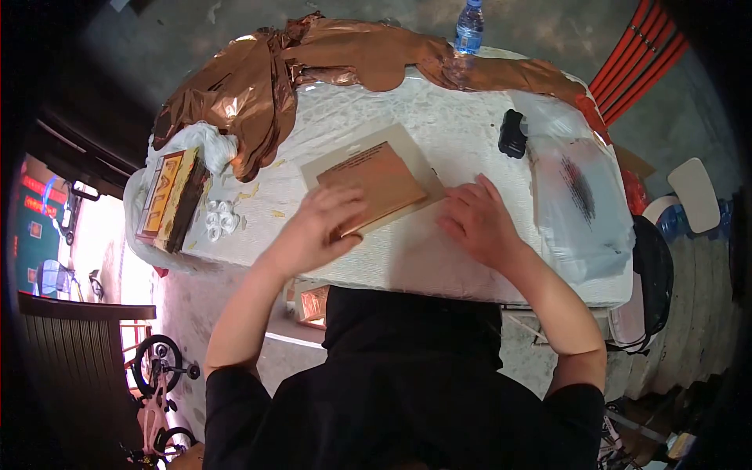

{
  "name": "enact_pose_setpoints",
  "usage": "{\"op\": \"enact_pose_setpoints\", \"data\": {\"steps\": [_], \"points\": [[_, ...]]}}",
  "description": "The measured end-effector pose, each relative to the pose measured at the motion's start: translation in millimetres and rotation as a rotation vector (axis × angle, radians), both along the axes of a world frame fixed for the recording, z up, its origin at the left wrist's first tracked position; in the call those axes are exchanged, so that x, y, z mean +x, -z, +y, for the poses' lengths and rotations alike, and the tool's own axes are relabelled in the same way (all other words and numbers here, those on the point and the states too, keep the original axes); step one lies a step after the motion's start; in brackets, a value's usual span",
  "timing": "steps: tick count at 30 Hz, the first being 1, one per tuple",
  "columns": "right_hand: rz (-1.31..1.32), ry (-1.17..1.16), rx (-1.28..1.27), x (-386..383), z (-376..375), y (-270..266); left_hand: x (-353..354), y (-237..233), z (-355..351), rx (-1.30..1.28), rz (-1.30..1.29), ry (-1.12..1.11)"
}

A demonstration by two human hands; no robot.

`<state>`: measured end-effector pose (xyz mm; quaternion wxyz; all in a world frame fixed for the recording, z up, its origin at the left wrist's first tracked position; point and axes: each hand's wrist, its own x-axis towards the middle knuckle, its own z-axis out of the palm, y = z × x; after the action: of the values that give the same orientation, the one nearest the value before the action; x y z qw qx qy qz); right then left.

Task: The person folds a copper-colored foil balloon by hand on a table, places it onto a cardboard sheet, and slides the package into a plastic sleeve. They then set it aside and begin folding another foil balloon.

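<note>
On the white-covered table lies a stack of copper-brown sheets (392, 185) with a line of small print along its far edge. Beneath it is a larger grey-beige sheet (408, 136), turned at an angle. My left hand (327, 222) rests over the stack's left side, fingers stretched out across it and thumb by the near edge. Just off the right corner of the sheets is my right hand (479, 221), its fingers loosely bent and apart, with nothing visible in it.
Crumpled copper foil (345, 51) runs along the table's far edge, near a water bottle (469, 31). At left sit a yellow-and-red box (168, 200) and small white rolls (220, 219). A black object (513, 133) and plastic-wrapped sheets (580, 204) lie at right.
</note>
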<state>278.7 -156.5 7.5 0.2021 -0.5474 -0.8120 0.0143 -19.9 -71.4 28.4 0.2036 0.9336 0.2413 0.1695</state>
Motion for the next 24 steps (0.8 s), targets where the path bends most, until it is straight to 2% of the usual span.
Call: {"op": "enact_pose_setpoints", "data": {"steps": [2, 4, 6, 8, 10, 16, 20, 24], "points": [[0.03, -0.023, 0.011, 0, 3, -5, 10, -2, -25, 0.018, -0.001, 0.019], [0.185, -0.079, -0.012, -9, 10, -13, 23, 1, -48, 0.041, -0.007, 0.037], [0.198, -0.116, 0.003, -22, 17, -5, 31, 8, -63, 0.234, 0.05, -0.013], [0.215, -0.151, 0.018, -34, 23, 1, 33, 10, -67, 0.271, 0.057, -0.032], [0.104, -0.174, 0.025, -43, 28, 3, 34, 11, -68, 0.285, 0.049, -0.045], [-0.125, -0.232, 0.07, -53, 41, 7, 33, 14, -67, 0.221, 0.009, -0.048], [-0.159, -0.212, 0.02, -57, 47, 10, 31, 13, -63, 0.129, -0.009, -0.028], [-0.085, -0.155, -0.008, -57, 52, 12, 28, 11, -62, 0.086, -0.039, -0.027]]}}
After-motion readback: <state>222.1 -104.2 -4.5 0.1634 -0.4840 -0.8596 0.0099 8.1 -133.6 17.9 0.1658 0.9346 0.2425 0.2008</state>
